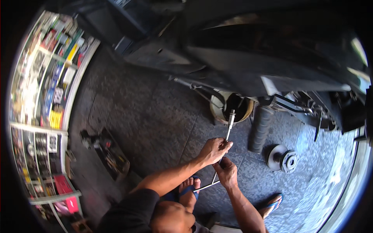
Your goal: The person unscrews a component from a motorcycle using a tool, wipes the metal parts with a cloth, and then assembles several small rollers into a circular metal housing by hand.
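1. Left hand (213, 150) is closed around the shaft of the long socket wrench (224, 149).
2. Right hand (226, 172) grips its lower handle.
3. Wrench tip sits inside the round hub opening (232, 106) under the vehicle.
4. Brake disc (283, 158) lies apart on the floor (155, 116); open floor lies leftward.

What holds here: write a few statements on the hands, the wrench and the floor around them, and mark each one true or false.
1. Both hands grip a long metal socket wrench. True: the left hand sits higher on its shaft, the right hand lower.
2. The wrench's tip points into a round hub opening under the dark vehicle. True.
3. A brake disc lies in the person's lap. False: it rests on the grey tiled floor, to the right of the hands.
4. The person wears closed boots. False: a blue sandal shows on a bare foot.
5. A black tool tray lies on the floor to the left. True.
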